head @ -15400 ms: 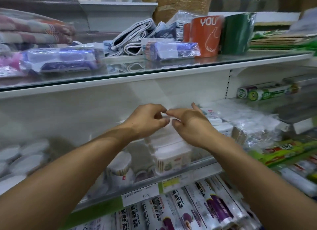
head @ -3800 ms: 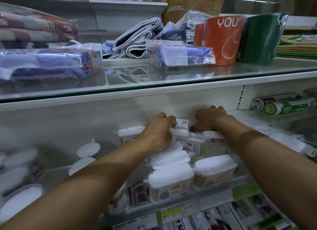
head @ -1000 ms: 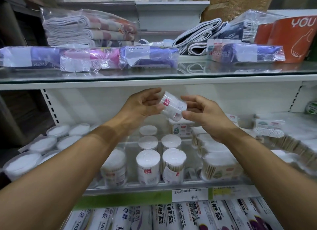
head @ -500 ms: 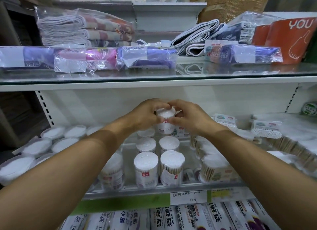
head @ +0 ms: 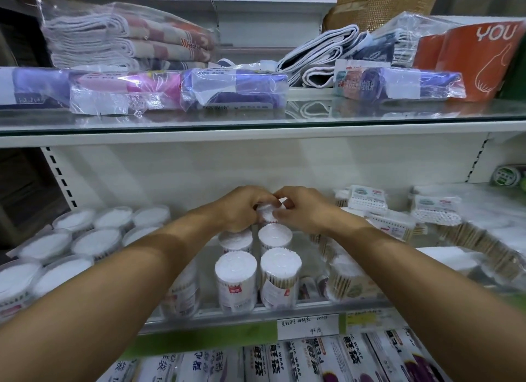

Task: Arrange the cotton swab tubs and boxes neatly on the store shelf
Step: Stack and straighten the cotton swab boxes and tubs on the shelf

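At the back of the middle shelf (head: 313,306): one round cotton swab tub (head: 268,211), upright, held between both hands.
Left hand (head: 242,208): fingers curled round the tub's left side.
Right hand (head: 301,208): fingers curled round the tub's right side and lid edge.
Just in front of the held tub: four tall swab tubs (head: 257,270) standing upright in two short rows, white lids up.
Left part of the shelf: wide flat swab tubs (head: 96,239) packed close together.
Right part of the shelf: rectangular swab boxes (head: 370,202), some stacked, some tilted.
Glass shelf above (head: 256,120): bagged towels (head: 128,40) and wrapped packs (head: 233,88).
Below the shelf edge: plastic wrap boxes (head: 284,361).
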{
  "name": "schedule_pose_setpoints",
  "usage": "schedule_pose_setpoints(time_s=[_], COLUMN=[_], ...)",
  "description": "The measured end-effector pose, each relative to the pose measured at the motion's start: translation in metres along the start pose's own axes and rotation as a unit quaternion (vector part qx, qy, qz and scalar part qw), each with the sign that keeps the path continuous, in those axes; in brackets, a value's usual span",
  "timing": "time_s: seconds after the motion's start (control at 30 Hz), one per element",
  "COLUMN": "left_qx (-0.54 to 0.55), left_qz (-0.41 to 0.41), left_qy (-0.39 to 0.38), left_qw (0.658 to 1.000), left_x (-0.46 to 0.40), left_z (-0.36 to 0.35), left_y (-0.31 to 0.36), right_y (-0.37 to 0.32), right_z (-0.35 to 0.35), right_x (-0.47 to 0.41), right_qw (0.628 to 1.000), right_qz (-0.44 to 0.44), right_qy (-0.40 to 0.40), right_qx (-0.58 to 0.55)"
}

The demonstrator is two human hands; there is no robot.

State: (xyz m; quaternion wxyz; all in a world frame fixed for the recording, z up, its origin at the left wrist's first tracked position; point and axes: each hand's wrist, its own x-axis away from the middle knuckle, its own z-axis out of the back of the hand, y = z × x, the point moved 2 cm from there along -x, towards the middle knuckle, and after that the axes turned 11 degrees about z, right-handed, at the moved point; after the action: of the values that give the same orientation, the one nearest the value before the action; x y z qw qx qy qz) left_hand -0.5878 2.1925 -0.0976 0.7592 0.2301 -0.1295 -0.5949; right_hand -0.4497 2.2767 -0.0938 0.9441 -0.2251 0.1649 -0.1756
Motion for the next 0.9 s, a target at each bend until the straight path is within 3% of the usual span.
schedule_pose_setpoints(time_s=[0.33, 0.57, 0.9], left_qx=[-0.026, 0.019, 0.057], left_qz=[0.024, 0.013, -0.043], left_qy=[0.001, 0.087, 0.049], left_qw=[0.999, 0.996, 0.996], left_x=[0.003, -0.006, -0.010], left_z=[-0.001, -0.001, -0.028], left_y=[0.008, 0.035, 0.106], right_y=[0.003, 0.015, 0.037], right_z=[-0.002, 0.035, 0.075], right_x=[0.000, 0.019, 0.073], right_qw=[1.000, 0.996, 0.988], right_qz=[-0.014, -0.018, -0.027], right_qy=[-0.011, 0.084, 0.150], right_qx=[0.026, -0.024, -0.023])
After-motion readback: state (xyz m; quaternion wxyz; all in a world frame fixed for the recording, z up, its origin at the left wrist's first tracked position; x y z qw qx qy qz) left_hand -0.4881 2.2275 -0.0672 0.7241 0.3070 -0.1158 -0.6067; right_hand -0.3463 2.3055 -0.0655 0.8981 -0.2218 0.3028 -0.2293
